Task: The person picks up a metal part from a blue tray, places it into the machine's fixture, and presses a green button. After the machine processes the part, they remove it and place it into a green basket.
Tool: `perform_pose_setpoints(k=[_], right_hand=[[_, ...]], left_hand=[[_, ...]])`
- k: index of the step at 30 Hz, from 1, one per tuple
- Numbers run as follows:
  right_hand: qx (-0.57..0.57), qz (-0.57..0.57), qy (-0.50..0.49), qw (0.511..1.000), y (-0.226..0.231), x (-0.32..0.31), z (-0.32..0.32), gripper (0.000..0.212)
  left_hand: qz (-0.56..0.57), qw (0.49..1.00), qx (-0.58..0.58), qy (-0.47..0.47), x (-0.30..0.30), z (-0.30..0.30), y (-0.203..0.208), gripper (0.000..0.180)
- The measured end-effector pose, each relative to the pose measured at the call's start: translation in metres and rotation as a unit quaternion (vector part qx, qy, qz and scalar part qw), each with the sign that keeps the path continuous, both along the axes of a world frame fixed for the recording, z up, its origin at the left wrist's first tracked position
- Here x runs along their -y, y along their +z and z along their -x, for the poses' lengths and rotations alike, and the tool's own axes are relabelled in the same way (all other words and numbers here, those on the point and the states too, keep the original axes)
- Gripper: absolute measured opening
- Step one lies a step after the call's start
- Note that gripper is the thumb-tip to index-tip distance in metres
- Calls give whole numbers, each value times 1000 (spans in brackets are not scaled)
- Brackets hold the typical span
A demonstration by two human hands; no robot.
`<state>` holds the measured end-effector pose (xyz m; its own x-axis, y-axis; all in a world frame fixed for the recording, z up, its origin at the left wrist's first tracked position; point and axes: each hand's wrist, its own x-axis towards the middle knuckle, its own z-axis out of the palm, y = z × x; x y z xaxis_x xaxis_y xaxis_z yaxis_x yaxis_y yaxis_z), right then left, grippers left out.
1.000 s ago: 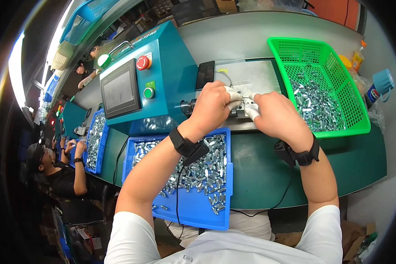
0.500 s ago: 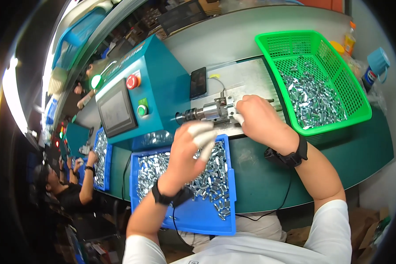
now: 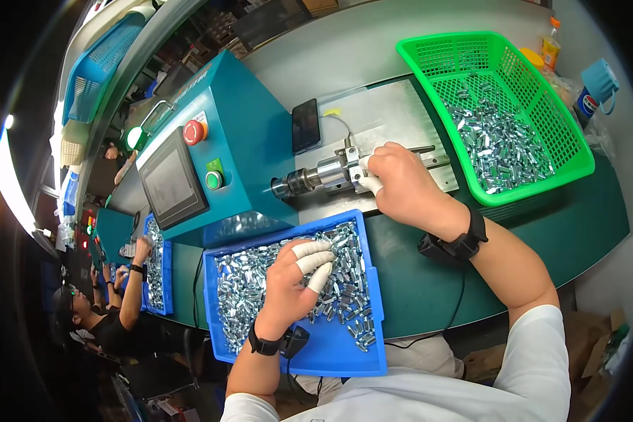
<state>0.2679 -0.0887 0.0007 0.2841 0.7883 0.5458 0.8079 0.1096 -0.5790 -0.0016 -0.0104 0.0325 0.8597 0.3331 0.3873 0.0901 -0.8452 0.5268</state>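
Observation:
My left hand (image 3: 295,281), with white covers on several fingers, is over the blue tray (image 3: 374,309) of small shiny metal sleeves (image 3: 246,288). Its fingers and thumb curl together just above the pieces; anything between the tips is hidden. My right hand (image 3: 408,184) is at the clamping fixture (image 3: 355,169) on the steel plate, its covered thumb and forefinger closed against the end of the block. What they pinch there cannot be made out. Left of the fixture, a steel chuck and shaft (image 3: 306,181) reach out from the teal machine (image 3: 250,119).
A green basket (image 3: 485,193) of similar metal pieces stands at the right. On the machine are a screen (image 3: 169,181), a red stop knob (image 3: 194,132) and a green button (image 3: 214,181). A phone (image 3: 305,125) lies behind the shaft. At far left another person (image 3: 112,320) works beside another blue tray.
My left hand has moved down from near the chuck into the space over the blue tray, its fingers drawing together. My right hand stays at the fixture. The whole view has shifted slightly.

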Motion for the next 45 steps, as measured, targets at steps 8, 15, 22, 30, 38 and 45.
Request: perform_pose_setpoints(k=[8,15,22,30,38,45], right_hand=[[12,5,-1,1000,1,-1,-3,17],[19,-11,5,1000,-1,4,0,17],[41,6,12,999,-2,0,-10,7],[73,36,20,996,15,6,-14,13],[84,141,-17,986,40,21,-11,12],[98,61,17,993,31,21,-2,30]], left_hand=[[-18,1000,0,-9,0,2,-3,20],[0,1000,-6,-10,3,2,-5,20],[8,1000,-26,6,0,6,-7,21],[-16,997,-53,44,-9,6,-15,29],[-45,996,-81,15,2,7,-26,29],[-31,995,-94,15,2,11,-27,30]])
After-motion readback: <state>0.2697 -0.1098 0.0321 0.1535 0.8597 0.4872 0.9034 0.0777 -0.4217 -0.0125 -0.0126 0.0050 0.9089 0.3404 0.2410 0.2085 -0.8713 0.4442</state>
